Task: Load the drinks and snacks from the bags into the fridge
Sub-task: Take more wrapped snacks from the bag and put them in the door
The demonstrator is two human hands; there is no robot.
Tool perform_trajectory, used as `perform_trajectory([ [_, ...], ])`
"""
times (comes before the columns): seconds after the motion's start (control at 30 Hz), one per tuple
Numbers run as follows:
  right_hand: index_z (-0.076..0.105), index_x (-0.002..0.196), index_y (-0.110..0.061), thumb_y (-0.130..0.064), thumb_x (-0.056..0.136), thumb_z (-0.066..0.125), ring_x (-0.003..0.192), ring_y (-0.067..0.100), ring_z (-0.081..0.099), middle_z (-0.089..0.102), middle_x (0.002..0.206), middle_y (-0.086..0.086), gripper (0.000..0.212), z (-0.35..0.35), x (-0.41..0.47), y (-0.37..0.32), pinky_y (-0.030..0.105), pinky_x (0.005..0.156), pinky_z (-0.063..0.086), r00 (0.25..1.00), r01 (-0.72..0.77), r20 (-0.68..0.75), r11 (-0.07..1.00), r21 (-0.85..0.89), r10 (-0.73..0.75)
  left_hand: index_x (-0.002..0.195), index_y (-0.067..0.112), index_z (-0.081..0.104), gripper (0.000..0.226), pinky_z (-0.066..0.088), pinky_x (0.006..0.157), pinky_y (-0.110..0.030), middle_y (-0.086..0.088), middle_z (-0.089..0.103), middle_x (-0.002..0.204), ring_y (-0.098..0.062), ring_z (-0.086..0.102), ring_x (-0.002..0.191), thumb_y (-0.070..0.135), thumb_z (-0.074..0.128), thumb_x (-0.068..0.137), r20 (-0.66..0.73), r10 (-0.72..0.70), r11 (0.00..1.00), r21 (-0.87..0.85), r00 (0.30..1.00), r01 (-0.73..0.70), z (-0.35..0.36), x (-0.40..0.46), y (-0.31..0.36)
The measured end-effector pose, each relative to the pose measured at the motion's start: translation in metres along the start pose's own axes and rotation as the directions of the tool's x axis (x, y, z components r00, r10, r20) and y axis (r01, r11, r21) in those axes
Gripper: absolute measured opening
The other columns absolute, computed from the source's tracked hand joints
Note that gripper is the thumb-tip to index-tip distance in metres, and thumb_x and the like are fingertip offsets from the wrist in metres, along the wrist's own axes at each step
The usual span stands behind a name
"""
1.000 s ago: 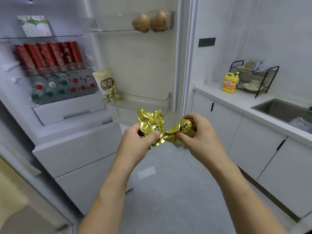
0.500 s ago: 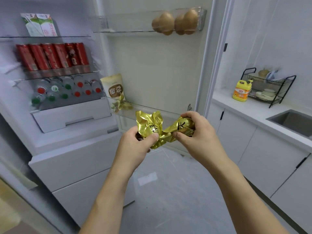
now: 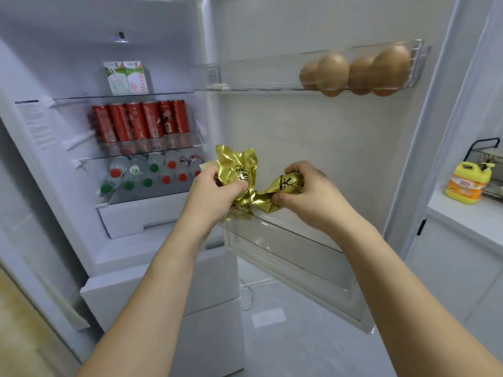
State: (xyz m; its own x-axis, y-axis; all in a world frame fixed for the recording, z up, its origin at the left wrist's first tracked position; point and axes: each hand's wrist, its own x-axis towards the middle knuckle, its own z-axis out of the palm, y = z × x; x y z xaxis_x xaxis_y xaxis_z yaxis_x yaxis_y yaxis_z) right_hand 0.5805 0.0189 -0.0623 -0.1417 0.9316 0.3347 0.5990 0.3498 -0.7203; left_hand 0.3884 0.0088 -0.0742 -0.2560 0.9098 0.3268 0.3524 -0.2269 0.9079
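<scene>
Gold snack packets (image 3: 245,175) in both hands (image 3: 313,191).

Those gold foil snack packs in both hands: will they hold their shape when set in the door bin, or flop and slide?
The gold foil packs look crumpled and creased, so probably floppy and light. The glossy film may be slippery. The left hand and right hand pinch them easily, which suggests little stiffness.

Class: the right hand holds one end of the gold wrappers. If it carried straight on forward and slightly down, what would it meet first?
Most likely the clear door bin just beyond and below the right hand and its gold foil packets. Depth is hard to judge from one view.
</scene>
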Motion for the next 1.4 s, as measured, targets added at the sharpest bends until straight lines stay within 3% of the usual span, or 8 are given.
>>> perform_trajectory([
  [0.13, 0.045, 0.123, -0.025, -0.032, 0.073, 0.079, 0.081, 0.021, 0.062, 0.062, 0.100, 0.004, 0.061, 0.010, 0.035, 0.004, 0.035, 0.071, 0.055, 0.980, -0.161, 0.118, 0.987, -0.025, 0.163, 0.090, 0.023, 0.063, 0.027, 0.059, 0.081, -0.049, -0.001, 0.070, 0.088, -0.025, 0.069, 0.083, 0.034, 0.072, 0.067, 0.046, -0.026, 0.982, 0.190, 0.999, 0.017, 0.006, 0.051, -0.005],
  [0.33, 0.047, 0.115, -0.015, -0.025, 0.074, 0.077, 0.073, 0.022, 0.064, 0.065, 0.099, 0.010, 0.052, 0.037, 0.060, 0.022, 0.042, 0.076, 0.058, 0.923, -0.290, 0.220, 0.947, -0.140, 0.316, 0.071, 0.017, 0.060, 0.021, 0.055, 0.064, -0.034, 0.000, 0.059, 0.069, -0.024, 0.061, 0.067, 0.033, 0.072, 0.063, 0.305, -0.171, 0.897, 0.441, 0.937, 0.020, 0.025, 0.090, -0.029],
  [0.53, 0.053, 0.104, -0.015, -0.021, 0.071, 0.077, 0.071, 0.021, 0.063, 0.065, 0.095, 0.010, 0.042, 0.056, 0.064, 0.040, 0.041, 0.071, 0.059, 0.890, -0.361, 0.233, 0.918, -0.166, 0.392, 0.084, 0.013, 0.066, 0.033, 0.047, 0.056, -0.027, -0.003, 0.069, 0.077, -0.020, 0.063, 0.067, 0.040, 0.076, 0.068, 0.495, -0.275, 0.779, 0.618, 0.824, -0.111, 0.039, 0.095, -0.047],
  [0.7, 0.054, 0.092, -0.014, -0.034, 0.073, 0.071, 0.063, 0.020, 0.057, 0.061, 0.074, 0.003, 0.032, 0.077, 0.054, 0.054, 0.025, 0.052, 0.040, 0.887, -0.371, 0.191, 0.896, -0.246, 0.420, 0.106, 0.015, 0.061, 0.027, 0.044, 0.065, -0.029, -0.007, 0.065, 0.101, -0.027, 0.062, 0.091, 0.029, 0.062, 0.083, 0.465, -0.213, 0.646, 0.727, 0.859, -0.233, 0.052, 0.086, -0.056],
  [0.83, 0.048, 0.098, -0.018, -0.033, 0.080, 0.069, 0.094, 0.023, 0.059, 0.053, 0.097, 0.000, 0.031, 0.079, 0.057, 0.054, 0.025, 0.068, 0.039, 0.919, -0.295, 0.164, 0.902, -0.314, 0.358, 0.113, 0.022, 0.063, 0.030, 0.041, 0.075, -0.030, -0.005, 0.065, 0.110, -0.027, 0.060, 0.101, 0.021, 0.050, 0.086, 0.408, -0.182, 0.602, 0.766, 0.895, -0.227, 0.058, 0.083, -0.064],
  [1.03, 0.051, 0.117, -0.019, -0.035, 0.084, 0.066, 0.085, 0.017, 0.055, 0.057, 0.101, 0.000, 0.040, 0.078, 0.061, 0.061, 0.025, 0.065, 0.043, 0.887, -0.309, 0.221, 0.878, -0.366, 0.405, 0.123, 0.031, 0.057, 0.041, 0.046, 0.083, -0.035, 0.002, 0.065, 0.121, -0.026, 0.060, 0.108, 0.018, 0.047, 0.086, 0.371, -0.109, 0.653, 0.726, 0.922, -0.214, 0.062, 0.081, -0.073],
  [1.17, 0.046, 0.133, -0.019, -0.033, 0.083, 0.066, 0.102, 0.020, 0.056, 0.058, 0.126, 0.003, 0.056, 0.079, 0.063, 0.070, 0.026, 0.082, 0.046, 0.882, -0.338, 0.190, 0.860, -0.382, 0.431, 0.132, 0.034, 0.053, 0.047, 0.040, 0.093, -0.038, 0.003, 0.060, 0.131, -0.025, 0.053, 0.119, 0.015, 0.042, 0.090, 0.362, 0.016, 0.679, 0.681, 0.932, -0.276, 0.063, 0.078, -0.080],
  [1.4, 0.046, 0.134, -0.016, -0.025, 0.085, 0.064, 0.113, 0.025, 0.057, 0.059, 0.127, 0.007, 0.053, 0.084, 0.062, 0.065, 0.030, 0.090, 0.049, 0.917, -0.278, 0.167, 0.880, -0.384, 0.362, 0.129, 0.031, 0.058, 0.042, 0.036, 0.096, -0.036, 0.002, 0.060, 0.130, -0.024, 0.052, 0.119, 0.018, 0.041, 0.094, 0.344, 0.063, 0.657, 0.692, 0.937, -0.299, 0.060, 0.076, -0.084],
])
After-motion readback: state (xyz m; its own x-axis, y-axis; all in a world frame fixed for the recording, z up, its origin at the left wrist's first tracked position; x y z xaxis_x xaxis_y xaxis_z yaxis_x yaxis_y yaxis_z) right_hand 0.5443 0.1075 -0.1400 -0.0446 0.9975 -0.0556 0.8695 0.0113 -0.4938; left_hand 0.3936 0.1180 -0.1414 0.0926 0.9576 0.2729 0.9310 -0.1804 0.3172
